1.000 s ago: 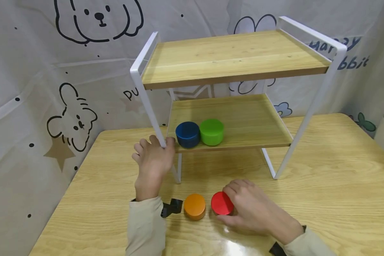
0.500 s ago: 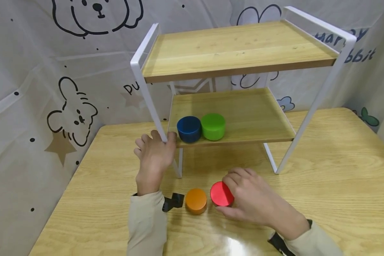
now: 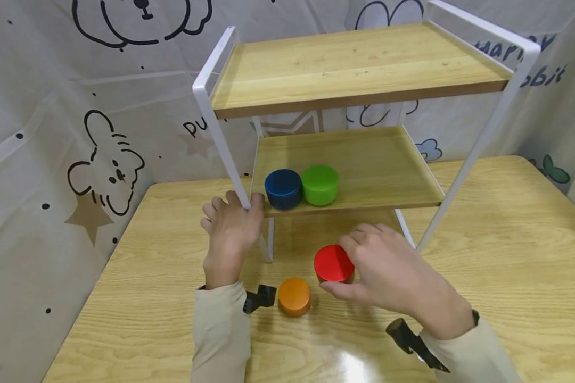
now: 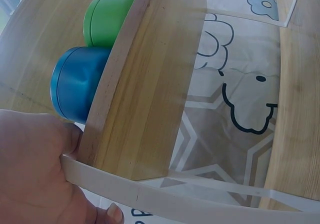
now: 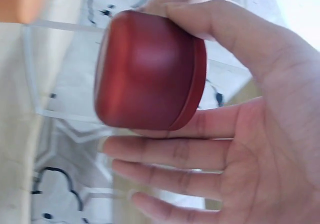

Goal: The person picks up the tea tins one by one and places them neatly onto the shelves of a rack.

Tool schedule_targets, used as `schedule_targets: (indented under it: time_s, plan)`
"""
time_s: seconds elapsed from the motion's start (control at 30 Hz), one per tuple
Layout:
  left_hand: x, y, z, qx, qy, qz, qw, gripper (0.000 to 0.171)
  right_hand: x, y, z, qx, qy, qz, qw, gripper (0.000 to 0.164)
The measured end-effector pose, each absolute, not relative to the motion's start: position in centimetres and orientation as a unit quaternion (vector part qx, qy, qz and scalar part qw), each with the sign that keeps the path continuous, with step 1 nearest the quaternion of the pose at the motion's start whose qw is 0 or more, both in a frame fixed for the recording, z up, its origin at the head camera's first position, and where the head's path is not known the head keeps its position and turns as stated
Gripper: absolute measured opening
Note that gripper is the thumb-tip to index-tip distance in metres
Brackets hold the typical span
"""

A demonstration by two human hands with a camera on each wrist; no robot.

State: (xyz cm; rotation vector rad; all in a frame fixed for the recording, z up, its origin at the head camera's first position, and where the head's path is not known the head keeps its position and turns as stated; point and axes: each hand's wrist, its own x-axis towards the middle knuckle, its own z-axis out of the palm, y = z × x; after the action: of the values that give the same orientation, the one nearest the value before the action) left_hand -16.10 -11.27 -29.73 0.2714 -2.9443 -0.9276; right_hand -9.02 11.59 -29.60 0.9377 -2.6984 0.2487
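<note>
My right hand (image 3: 388, 268) pinches a round red lidded tin (image 3: 334, 261) between thumb and fingers. In the right wrist view the red tin (image 5: 150, 71) shows its rounded body and lid seam, with the other fingers stretched out beside it. My left hand (image 3: 232, 236) holds the white left front post (image 3: 225, 149) of a two-tier wooden shelf, thumb by the lower board's corner. Just right of that thumb, a blue tin (image 3: 283, 189) and a green tin (image 3: 320, 184) sit side by side on the lower board (image 3: 374, 165). An orange tin (image 3: 294, 296) stands on the table.
The upper board (image 3: 359, 69) overhangs the lower one, between white side frames. A right front post (image 3: 474, 149) slopes down to the table (image 3: 503, 266). Behind hangs a printed cloth (image 3: 38, 106). Black wrist mounts (image 3: 414, 343) stick out near both sleeves.
My right hand has lifted the red tin off the table and carried it forward toward the shelf. The left hand stays on the post. The head view has tilted slightly down.
</note>
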Motion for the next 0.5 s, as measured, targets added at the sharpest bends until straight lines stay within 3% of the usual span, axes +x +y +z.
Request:
schedule_targets:
  time_s: [0.27,0.5]
  plan:
    - [-16.1,-11.3,-29.6,0.086,-0.95,-0.3,0.018,0.047,-9.1,12.1,-26.5,0.276,-0.937,0.115,0.18,0.044]
    - [-16.1,-11.3,-29.6,0.086,-0.948,-0.306,0.017,0.049,-9.4,13.2,-25.7,0.24,-0.931,0.105,0.254,0.056]
